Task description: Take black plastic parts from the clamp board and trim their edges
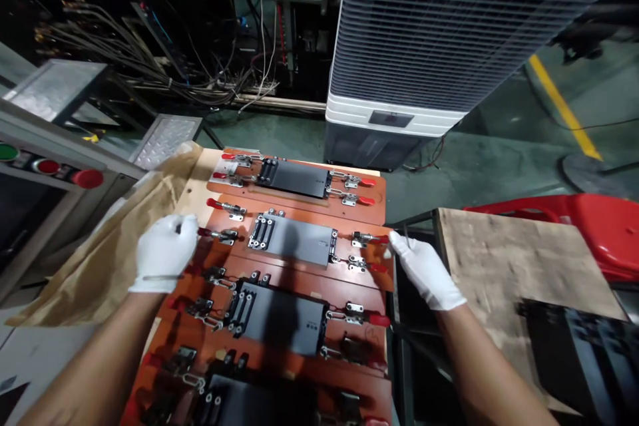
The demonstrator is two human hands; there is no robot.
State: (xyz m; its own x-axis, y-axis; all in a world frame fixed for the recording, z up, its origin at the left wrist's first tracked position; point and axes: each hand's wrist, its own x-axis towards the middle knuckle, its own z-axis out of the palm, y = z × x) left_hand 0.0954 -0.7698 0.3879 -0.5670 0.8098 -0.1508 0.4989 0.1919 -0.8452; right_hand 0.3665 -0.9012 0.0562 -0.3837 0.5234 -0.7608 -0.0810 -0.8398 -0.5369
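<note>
Both of my hands wear white gloves above an orange-red fixture board point(299, 286) holding dark grey plates in rows. My left hand point(164, 253) closes around the red handle tip of a toggle clamp point(218, 235) to the left of a grey plate point(297, 240). My right hand point(425, 273) has its fingertips at the red handle of another toggle clamp point(368, 238) on that plate's right side. Further plates sit above and below, each with clamps at both ends. My forearms hide the board's near corners.
Brown kraft paper point(100, 259) drapes along the board's left side, below a control panel with push buttons point(50, 170). A plywood sheet point(519, 266) lies to the right, with a red plastic stool point(564, 226) beyond it. A white air cooler point(394, 46) stands behind the board.
</note>
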